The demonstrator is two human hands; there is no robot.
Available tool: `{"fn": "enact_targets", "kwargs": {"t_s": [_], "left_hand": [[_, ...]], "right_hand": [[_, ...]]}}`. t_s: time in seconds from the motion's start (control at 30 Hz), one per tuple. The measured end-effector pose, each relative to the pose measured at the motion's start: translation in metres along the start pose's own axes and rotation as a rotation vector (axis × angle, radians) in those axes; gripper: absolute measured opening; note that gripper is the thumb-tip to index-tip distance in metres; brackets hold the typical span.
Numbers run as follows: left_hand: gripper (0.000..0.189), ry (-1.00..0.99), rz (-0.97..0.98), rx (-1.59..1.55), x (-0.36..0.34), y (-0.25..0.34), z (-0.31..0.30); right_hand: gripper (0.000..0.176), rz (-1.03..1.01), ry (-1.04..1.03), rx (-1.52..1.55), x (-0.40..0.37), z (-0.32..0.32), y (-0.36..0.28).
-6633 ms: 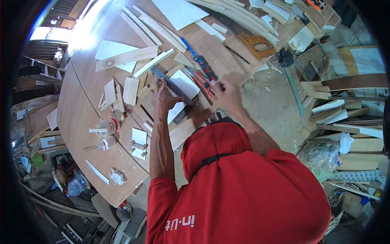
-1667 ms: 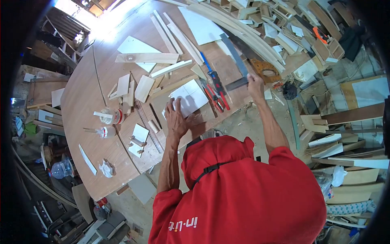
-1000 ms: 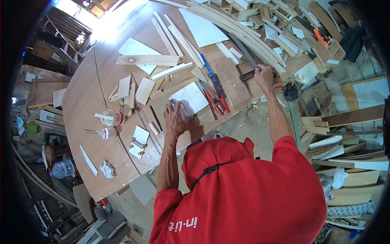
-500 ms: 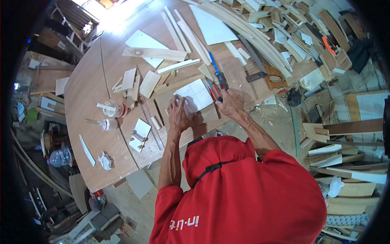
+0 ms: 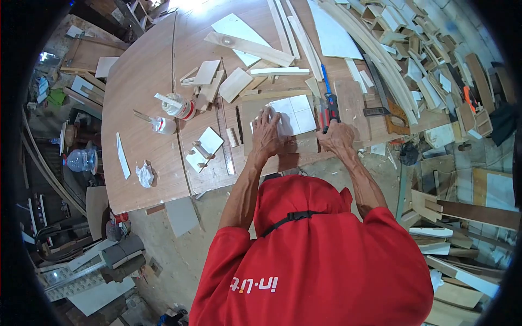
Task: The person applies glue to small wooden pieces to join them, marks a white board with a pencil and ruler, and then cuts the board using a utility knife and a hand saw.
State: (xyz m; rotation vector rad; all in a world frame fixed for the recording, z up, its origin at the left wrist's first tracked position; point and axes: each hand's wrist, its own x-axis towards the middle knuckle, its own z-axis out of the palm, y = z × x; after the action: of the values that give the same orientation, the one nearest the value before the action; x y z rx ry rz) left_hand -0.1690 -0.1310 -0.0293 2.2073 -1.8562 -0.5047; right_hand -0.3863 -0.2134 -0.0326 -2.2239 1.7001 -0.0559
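A white panel [image 5: 298, 115] with thin lines across it lies on a brown board [image 5: 302, 144] near the table's front edge. My left hand [image 5: 266, 135] rests on the panel's left part, fingers spread and pressing down. To the panel's right, my right hand [image 5: 338, 138] is curled at the near end of a slim red-and-black tool [image 5: 324, 116]; its fingertips are mostly hidden. Just beside it lies a blue-and-black tool [image 5: 330, 99], with its near end reaching my right hand. A bare wooden board [image 5: 351, 108] lies further right.
Left on the table [image 5: 144, 117] are a glue tub [image 5: 178, 106], a smaller cup [image 5: 163, 125], a crumpled white wad [image 5: 145, 174] and a white piece with pegs [image 5: 205, 149]. Wood strips lie behind. A handsaw [image 5: 397, 120] and a square [image 5: 376, 111] sit to the right.
The view has shifted, so the table appears further right. Both hands keep about the same places by the white panel and the red-and-black tool.
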Motion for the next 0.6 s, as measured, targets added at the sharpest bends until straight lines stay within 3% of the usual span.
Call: {"fn": "enact_targets", "kwargs": {"t_s": [0.2, 0.27, 0.37, 0.47, 0.53, 0.6], "left_hand": [[0.077, 0.111, 0.068, -0.048, -0.014, -0.010, -0.010], [0.078, 0.144, 0.043, -0.079, -0.024, -0.025, -0.032], [0.064, 0.271, -0.047, 0.006, -0.038, -0.079, -0.058], [0.071, 0.106, -0.325, 0.209, -0.052, -0.124, -0.073], [0.079, -0.028, -0.406, 0.239, -0.057, -0.144, -0.077], [0.084, -0.118, -0.438, 0.247, -0.056, -0.151, -0.078]], "right_hand": [[0.045, 0.080, 0.054, 0.126, -0.020, -0.028, -0.004], [0.042, 0.090, 0.043, 0.185, -0.030, -0.039, -0.013], [0.039, 0.061, 0.073, 0.152, -0.040, -0.043, -0.028], [0.035, -0.031, 0.039, 0.293, -0.055, -0.039, -0.063], [0.035, -0.106, -0.200, 0.395, -0.059, -0.028, -0.089], [0.038, -0.164, -0.213, 0.275, -0.066, -0.015, -0.120]]}}
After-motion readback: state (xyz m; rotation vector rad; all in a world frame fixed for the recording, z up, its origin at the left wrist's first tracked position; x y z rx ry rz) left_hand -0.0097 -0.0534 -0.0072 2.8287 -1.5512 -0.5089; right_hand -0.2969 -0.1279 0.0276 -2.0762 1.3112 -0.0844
